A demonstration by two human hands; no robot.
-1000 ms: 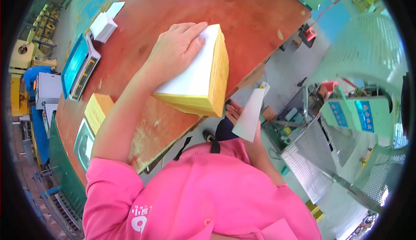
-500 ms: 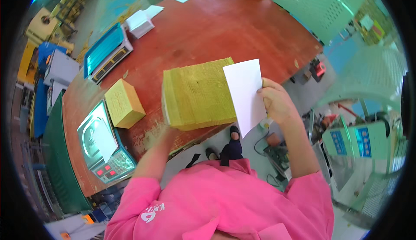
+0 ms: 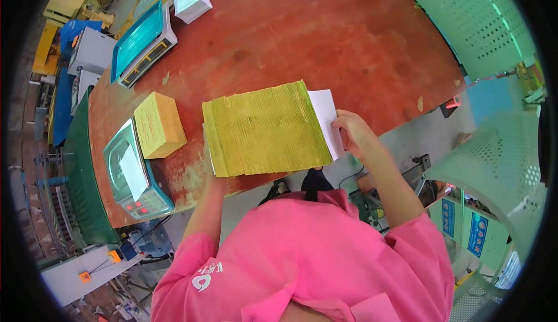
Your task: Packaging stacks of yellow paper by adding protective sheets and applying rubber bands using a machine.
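Right hand (image 3: 356,136) fingers pinch white sheet (image 3: 325,118) beside yellow stack (image 3: 261,129) — left hand hidden beneath.

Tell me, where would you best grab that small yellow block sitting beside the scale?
Probably by its two opposite side faces, coming down from above. The small yellow block stands free on the red table, its flat top up, with bare table between it and the big yellow stack; the scale crowds only its lower-left corner.

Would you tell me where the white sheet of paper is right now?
In the head view, the white sheet lies against the right side of the yellow stack, pinched by the right hand near the table's front edge.
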